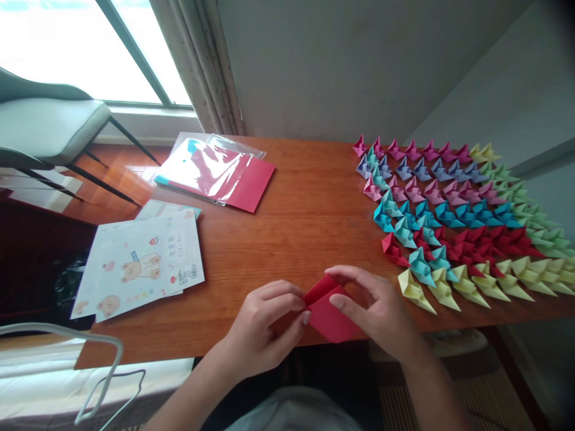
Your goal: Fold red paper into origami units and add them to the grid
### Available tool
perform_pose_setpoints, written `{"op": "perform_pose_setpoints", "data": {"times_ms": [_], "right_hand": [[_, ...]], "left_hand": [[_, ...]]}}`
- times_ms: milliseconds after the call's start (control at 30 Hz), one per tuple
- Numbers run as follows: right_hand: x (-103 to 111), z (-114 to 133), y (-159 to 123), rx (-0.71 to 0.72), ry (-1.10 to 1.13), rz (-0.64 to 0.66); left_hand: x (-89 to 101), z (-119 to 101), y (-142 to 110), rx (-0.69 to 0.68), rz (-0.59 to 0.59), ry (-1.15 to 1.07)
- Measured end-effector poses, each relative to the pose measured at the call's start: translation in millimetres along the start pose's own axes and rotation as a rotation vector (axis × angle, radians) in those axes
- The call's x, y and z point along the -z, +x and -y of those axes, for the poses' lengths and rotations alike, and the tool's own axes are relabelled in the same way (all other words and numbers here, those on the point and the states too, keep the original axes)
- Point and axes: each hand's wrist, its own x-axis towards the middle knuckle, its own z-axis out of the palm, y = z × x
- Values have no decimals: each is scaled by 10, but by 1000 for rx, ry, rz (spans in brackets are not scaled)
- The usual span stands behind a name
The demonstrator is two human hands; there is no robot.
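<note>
Between my two hands is a partly folded piece of red paper (335, 317), just above the table's near edge. My left hand (272, 323) pinches its left corner between thumb and fingers. On the other side my right hand (375, 305) grips it, thumb on the near face and fingers at the upper edge. An opening shows between two layers at the top. To the right of my right hand stand rows of folded paper boats in several colours, the nearest a pale yellow boat (415, 291).
A plastic packet of red paper (251, 182) lies at the table's back left. Bear-printed sheets (148, 263) overhang the left edge. The wooden table (305, 227) meets a wall behind. A chair (54, 126) stands by the window, and a white cable (114, 353) hangs at the lower left.
</note>
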Motion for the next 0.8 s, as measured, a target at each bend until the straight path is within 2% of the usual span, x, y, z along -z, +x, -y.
{"op": "perform_pose_setpoints", "data": {"times_ms": [100,233,400,567,800], "right_hand": [[-55,-37,-17,-58,61,-56],[-156,-63,-42,-46,52,-110],[-202,-26,-58,-32,57,-133],[-163,26,-53,-25,103,-87],[-174,13,-58,-33,96,-108]], "left_hand": [[-37,6,-20,90,-66,-59],[-123,-17,1,285,-151,-192],[-181,-56,91,403,-161,-281],[-166,-60,117,424,-156,-348],[-137,-82,115,389,-126,-307]]}}
